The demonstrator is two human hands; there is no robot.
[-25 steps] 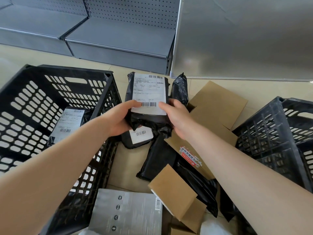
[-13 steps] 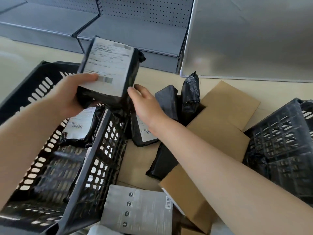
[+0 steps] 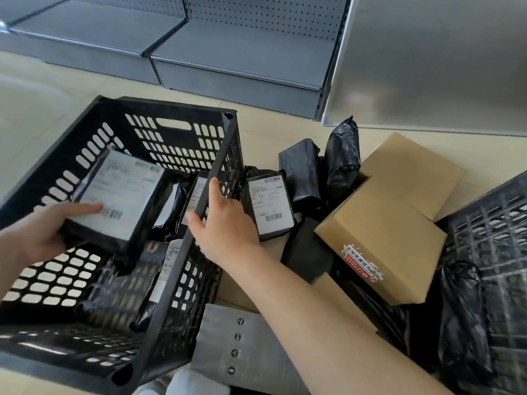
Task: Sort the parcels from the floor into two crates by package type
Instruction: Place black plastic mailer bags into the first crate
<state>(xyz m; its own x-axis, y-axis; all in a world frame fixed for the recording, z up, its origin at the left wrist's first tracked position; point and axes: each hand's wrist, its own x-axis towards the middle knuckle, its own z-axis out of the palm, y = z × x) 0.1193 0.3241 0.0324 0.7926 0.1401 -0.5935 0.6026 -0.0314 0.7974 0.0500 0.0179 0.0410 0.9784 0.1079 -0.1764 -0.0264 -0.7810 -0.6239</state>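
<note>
Parcels are going into the left black crate [image 3: 85, 155], a slotted plastic bin with tall walls, standing on the floor with a few black bags already lying inside. Over its open top the left hand [image 3: 37, 238] grips a black poly-bag parcel [image 3: 119, 206] by its lower left corner, thumb laid on the white shipping label and fingers curled beneath. The wrap looks soft and slick, the contents fairly firm and light; a pinch at a corner probably holds, though a flat grip across the label would slip less. There is plenty of open room below it inside the crate.

At the crate's right rim the right hand [image 3: 225, 223] rests with fingers straight and relaxed, touching the rim and holding nothing. That rim is a hard edge to clear on any return pass.

Just beyond, on the floor, lies a labelled black bag [image 3: 269, 209], then two more black bags [image 3: 322, 169] leaning together, best taken by the body rather than loose plastic. Cardboard boxes [image 3: 382, 220] sit next, stiff, with crisp edges for a two-sided grip. Far right, the second black crate [image 3: 490, 238] crowds the pile closely, leaving little floor between.
</note>
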